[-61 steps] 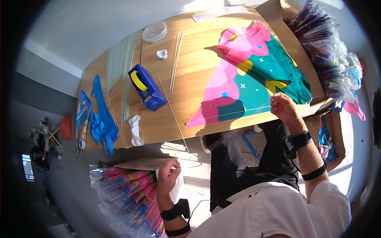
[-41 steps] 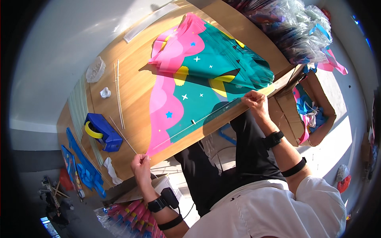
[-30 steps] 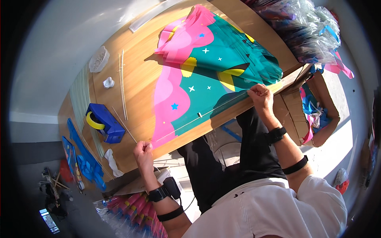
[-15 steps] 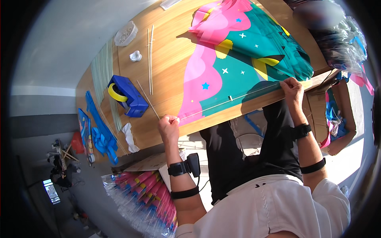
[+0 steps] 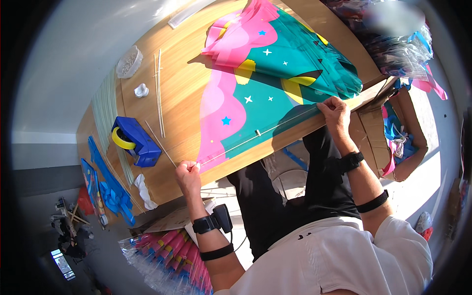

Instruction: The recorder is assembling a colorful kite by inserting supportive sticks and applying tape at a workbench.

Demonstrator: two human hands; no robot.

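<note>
A pink and green printed fabric sheet (image 5: 246, 115), with stars and yellow patches, lies on the wooden table with its far part bunched in folds. Along its near edge runs a thin white rod (image 5: 228, 149) with a small dark clip (image 5: 257, 132) near the middle. My left hand (image 5: 189, 177) is closed in a pinch at the left end of this edge. At the other end, my right hand (image 5: 335, 114) pinches the edge between thumb and fingers. The edge looks taut between them. A loose thin stick (image 5: 160, 141) on the table points toward my left hand.
A blue tape dispenser (image 5: 136, 142) with yellow tape stands left. Beyond are a white plastic tub (image 5: 130, 62), a small white roll (image 5: 141, 90) and long thin rods (image 5: 105, 108). Blue ribbon (image 5: 115, 196) lies at the left edge. A cardboard box (image 5: 372, 140) sits right.
The view has swung, so table and hands appear farther left in the picture. Both hands keep their pinch on the ends of the fabric edge; the fabric lies as before.
</note>
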